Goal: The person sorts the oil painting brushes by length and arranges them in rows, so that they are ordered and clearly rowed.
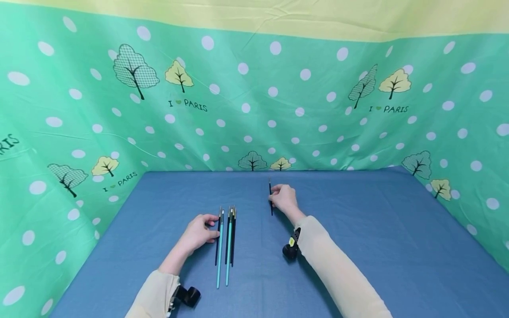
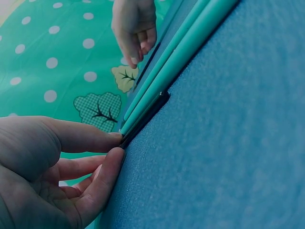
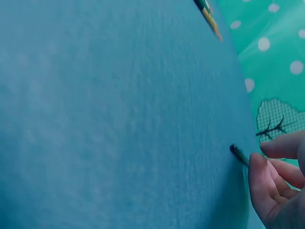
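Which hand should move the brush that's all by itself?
Probably the right hand: it already pinches that lone brush. The left hand is farther away, beside the other brushes.

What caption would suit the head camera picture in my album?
Right hand holds one slim paintbrush apart; left hand touches a row of paintbrushes on blue cloth.

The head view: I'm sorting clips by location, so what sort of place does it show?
Probably a makeshift recording booth, though what lies beyond is hidden. Printed green fabric screens three sides of a blue-covered table, and a wrist-worn black camera suggests filming.
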`<action>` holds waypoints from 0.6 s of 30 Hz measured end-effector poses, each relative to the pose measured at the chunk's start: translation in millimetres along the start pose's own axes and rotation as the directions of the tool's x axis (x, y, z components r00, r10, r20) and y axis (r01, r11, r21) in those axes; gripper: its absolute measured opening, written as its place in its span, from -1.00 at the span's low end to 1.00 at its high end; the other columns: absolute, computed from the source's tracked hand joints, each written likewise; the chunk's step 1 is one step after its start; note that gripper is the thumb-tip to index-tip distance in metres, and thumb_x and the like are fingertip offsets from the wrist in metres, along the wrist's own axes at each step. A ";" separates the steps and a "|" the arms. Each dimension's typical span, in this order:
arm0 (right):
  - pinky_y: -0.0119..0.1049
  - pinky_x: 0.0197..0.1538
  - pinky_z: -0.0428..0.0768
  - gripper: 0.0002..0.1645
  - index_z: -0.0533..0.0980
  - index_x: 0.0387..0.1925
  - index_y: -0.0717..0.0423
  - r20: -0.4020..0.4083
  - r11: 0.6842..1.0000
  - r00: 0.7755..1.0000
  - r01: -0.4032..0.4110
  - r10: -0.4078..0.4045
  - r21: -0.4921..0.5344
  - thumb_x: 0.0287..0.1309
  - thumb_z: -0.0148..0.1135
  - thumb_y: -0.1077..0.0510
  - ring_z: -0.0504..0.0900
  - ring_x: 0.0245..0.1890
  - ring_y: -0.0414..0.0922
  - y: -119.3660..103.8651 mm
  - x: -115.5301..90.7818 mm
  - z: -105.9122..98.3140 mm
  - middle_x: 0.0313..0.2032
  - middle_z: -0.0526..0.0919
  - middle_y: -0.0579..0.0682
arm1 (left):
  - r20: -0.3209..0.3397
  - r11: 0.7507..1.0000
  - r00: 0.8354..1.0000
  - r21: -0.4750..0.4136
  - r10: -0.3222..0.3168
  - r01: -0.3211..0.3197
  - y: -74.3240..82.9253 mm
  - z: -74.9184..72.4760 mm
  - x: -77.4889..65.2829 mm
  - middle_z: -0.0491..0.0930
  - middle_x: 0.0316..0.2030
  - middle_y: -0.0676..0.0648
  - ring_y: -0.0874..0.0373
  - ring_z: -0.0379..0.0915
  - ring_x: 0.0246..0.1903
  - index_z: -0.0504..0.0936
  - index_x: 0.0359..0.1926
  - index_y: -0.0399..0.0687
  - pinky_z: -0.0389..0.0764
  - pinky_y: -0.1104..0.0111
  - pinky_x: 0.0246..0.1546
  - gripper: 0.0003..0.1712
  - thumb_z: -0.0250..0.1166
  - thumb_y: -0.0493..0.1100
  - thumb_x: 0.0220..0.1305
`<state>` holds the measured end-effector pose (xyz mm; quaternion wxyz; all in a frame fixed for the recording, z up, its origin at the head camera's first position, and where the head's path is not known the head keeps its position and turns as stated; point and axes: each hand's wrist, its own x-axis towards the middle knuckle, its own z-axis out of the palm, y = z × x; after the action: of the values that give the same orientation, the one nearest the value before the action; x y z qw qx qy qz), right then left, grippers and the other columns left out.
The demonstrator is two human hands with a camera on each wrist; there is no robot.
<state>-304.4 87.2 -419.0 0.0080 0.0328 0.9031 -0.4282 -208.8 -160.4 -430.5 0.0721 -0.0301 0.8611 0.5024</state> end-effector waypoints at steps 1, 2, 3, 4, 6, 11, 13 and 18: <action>-0.35 -0.47 0.60 -0.63 0.53 -0.05 0.17 0.001 1.000 1.000 0.008 -0.008 -0.001 0.04 0.24 0.21 0.57 -0.63 -0.21 -1.2 -2.1 0.4 -0.46 0.60 -0.01 | 0.001 1.000 1.000 -0.001 0.000 0.000 0.0 -0.1 0.0 0.32 -0.20 -0.20 0.12 0.38 -0.43 0.46 0.06 -0.31 0.64 0.37 -0.49 -0.49 0.28 -0.43 0.00; -0.35 -0.48 0.60 -0.64 0.54 -0.06 0.17 0.003 1.000 1.000 0.017 -0.017 -0.003 0.04 0.23 0.21 0.57 -0.63 -0.22 -2.4 -4.4 0.7 -0.45 0.60 -0.01 | 0.001 1.000 1.000 -0.002 0.000 0.000 0.0 -0.3 0.1 0.32 -0.20 -0.20 0.12 0.38 -0.43 0.46 0.06 -0.31 0.64 0.37 -0.49 -0.49 0.28 -0.44 0.00; -0.35 -0.49 0.60 -0.65 0.54 -0.07 0.16 0.006 1.000 1.000 0.025 -0.025 -0.002 0.04 0.24 0.21 0.57 -0.63 -0.21 -3.7 -6.8 1.1 -0.45 0.60 -0.01 | 0.002 1.000 1.000 -0.002 0.000 0.000 0.3 -0.4 0.2 0.32 -0.20 -0.20 0.12 0.38 -0.43 0.46 0.06 -0.31 0.65 0.37 -0.49 -0.49 0.28 -0.44 0.00; -0.35 -0.49 0.60 -0.65 0.54 -0.08 0.16 0.011 0.999 0.999 0.034 -0.034 0.001 0.04 0.24 0.21 0.57 -0.62 -0.21 -5.1 -9.5 1.7 -0.45 0.60 -0.01 | 0.002 1.000 1.000 -0.002 0.001 0.000 0.6 -0.5 0.1 0.32 -0.20 -0.20 0.12 0.38 -0.43 0.46 0.06 -0.31 0.65 0.37 -0.49 -0.48 0.28 -0.44 0.00; -0.35 -0.51 0.60 -0.66 0.54 -0.08 0.17 0.029 0.998 0.998 0.056 -0.056 0.010 0.04 0.25 0.21 0.56 -0.63 -0.21 -6.7 -14.5 3.2 -0.46 0.60 -0.01 | 0.003 1.000 1.000 -0.003 0.001 -0.001 0.9 -0.6 -0.1 0.31 -0.20 -0.20 0.12 0.38 -0.42 0.45 0.07 -0.31 0.65 0.37 -0.49 -0.48 0.28 -0.44 0.00; -0.37 -0.53 0.58 -0.67 0.54 -0.11 0.20 0.074 0.994 0.991 0.105 -0.107 0.024 0.04 0.24 0.21 0.56 -0.64 -0.21 -9.4 -25.1 8.6 -0.48 0.60 -0.02 | 0.003 1.000 1.000 0.005 0.003 -0.003 0.9 -0.7 -0.8 0.32 -0.20 -0.19 0.12 0.39 -0.42 0.45 0.07 -0.31 0.64 0.38 -0.49 -0.48 0.28 -0.43 0.00; -0.38 -0.54 0.58 -0.69 0.54 -0.12 0.19 0.090 0.994 0.990 0.107 -0.109 0.031 0.04 0.24 0.21 0.57 -0.64 -0.22 -10.7 -29.0 10.9 -0.49 0.60 -0.02 | 0.002 1.000 1.000 0.010 0.005 -0.005 0.5 -0.7 -1.0 0.32 -0.20 -0.19 0.12 0.39 -0.43 0.45 0.07 -0.31 0.64 0.38 -0.49 -0.48 0.28 -0.43 0.00; -0.36 -0.52 0.62 -0.69 0.53 -0.12 0.21 0.146 0.990 0.983 0.099 -0.113 0.099 0.04 0.24 0.24 0.59 -0.61 -0.19 -14.7 -39.9 15.9 -0.47 0.60 0.01 | 0.002 1.000 1.000 0.018 0.007 -0.007 -0.7 -0.8 -0.8 0.32 -0.19 -0.20 0.13 0.39 -0.43 0.45 0.07 -0.30 0.64 0.38 -0.49 -0.48 0.27 -0.43 0.01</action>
<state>-265.9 63.6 -416.0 0.0520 -0.0475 0.8798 -0.4701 -208.0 -161.4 -430.6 0.0713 -0.0258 0.8655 0.4951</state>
